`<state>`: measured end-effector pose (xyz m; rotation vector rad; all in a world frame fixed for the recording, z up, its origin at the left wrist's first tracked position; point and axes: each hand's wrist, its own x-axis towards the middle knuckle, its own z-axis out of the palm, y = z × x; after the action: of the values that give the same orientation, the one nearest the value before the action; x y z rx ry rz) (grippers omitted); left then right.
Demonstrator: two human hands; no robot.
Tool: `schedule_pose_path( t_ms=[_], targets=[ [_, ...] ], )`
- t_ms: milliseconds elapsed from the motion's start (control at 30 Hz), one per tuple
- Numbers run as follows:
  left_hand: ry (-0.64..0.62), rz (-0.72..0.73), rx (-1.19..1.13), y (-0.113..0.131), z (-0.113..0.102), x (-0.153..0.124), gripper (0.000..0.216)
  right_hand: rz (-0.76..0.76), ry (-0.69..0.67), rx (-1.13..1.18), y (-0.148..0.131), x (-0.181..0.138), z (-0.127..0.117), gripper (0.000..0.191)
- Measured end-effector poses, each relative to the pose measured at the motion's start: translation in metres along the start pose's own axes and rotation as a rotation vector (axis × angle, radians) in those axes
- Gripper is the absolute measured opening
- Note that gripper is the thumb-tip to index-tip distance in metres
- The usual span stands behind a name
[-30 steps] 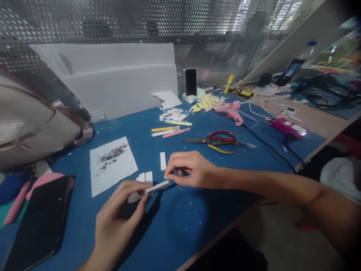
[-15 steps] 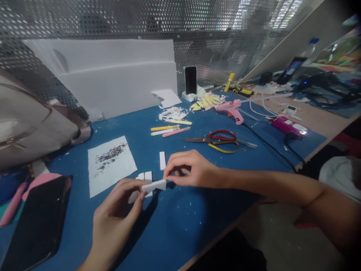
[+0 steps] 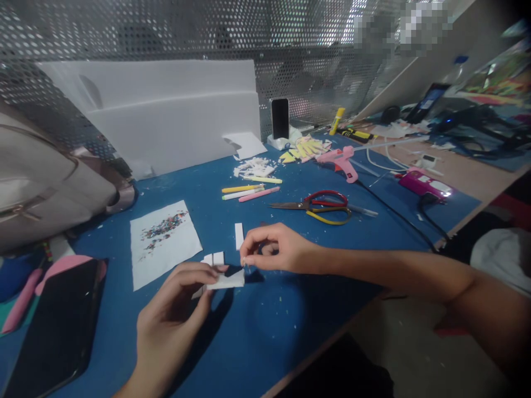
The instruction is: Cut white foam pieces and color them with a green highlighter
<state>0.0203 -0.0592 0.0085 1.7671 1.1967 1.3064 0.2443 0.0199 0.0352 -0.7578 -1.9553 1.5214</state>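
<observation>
Between the thumb and fingers of my left hand (image 3: pixel 176 309) is a small white foam piece (image 3: pixel 228 280), held just above the blue table. My right hand (image 3: pixel 282 249) is closed in a pinch close to the foam piece's right end; a tiny bit shows at the fingertips, too small to name. Behind the left fingers lie other white foam pieces (image 3: pixel 214 258), partly hidden. A narrow white strip (image 3: pixel 239 236) rests on the table by the right fingers. To the left, a white paper sheet (image 3: pixel 145 271) bears many small coloured flecks.
Scissors (image 3: pixel 290 205) lie beyond my right hand, with several marker pens (image 3: pixel 249 189) to their left. A pink glue gun (image 3: pixel 342 163) and its black cord (image 3: pixel 390 213) are further right. At the left are a black phone (image 3: pixel 53 326) and a pale bag (image 3: pixel 50 177).
The foam piece in my left hand has tipped, so more of its broad face shows. My right fingertips have parted slightly from its end.
</observation>
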Motion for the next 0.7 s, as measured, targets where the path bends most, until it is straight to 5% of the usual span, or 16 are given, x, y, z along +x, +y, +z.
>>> schedule_pose_path(
  t_ms=[433, 700],
  targets=[
    [-0.027, 0.086, 0.082, 0.001, -0.004, -0.004, 0.018, -0.28, 0.07, -0.271, 0.002, -0.003, 0.004, 0.007],
    [-0.136, 0.177, 0.163, -0.002, -0.006, -0.004, 0.023, -0.305, 0.058, -0.295, 0.001, -0.002, 0.016, 0.006]
  ],
)
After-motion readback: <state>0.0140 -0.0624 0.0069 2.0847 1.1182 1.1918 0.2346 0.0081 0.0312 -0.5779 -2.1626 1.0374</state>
